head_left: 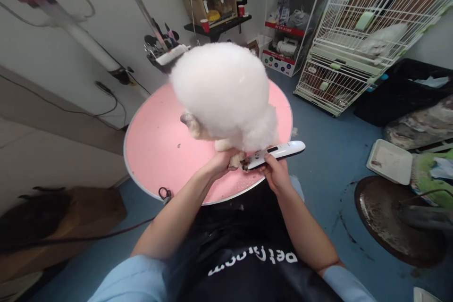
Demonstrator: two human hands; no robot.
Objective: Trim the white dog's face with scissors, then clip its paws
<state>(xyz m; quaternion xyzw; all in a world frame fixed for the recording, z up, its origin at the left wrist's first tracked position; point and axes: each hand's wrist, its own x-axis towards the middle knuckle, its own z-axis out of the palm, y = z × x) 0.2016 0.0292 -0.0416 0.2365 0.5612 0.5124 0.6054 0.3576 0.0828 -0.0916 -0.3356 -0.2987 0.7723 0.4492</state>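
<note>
A fluffy white dog (pixel 222 89) is on a round pink grooming table (pixel 152 127), its rounded coat towards me and its face out of sight. My left hand (pixel 220 163) is closed around one of its paws (pixel 236 160) close to the table's near edge. In my right hand (pixel 276 173) lies a white cordless hair clipper (pixel 285 150), held from below and pointing left. The clipper's dark blade end is at the paw, apparently touching it. My left fingers are partly hidden by the paw.
Small dark bits lie on the tabletop. A tool holder (pixel 164 52) with scissors stands behind the dog. Right are stacked wire cages (pixel 354 33) with a white animal in the upper one, and a black bin (pixel 406 85). A round brown metal base (pixel 382 226) sits on the blue floor.
</note>
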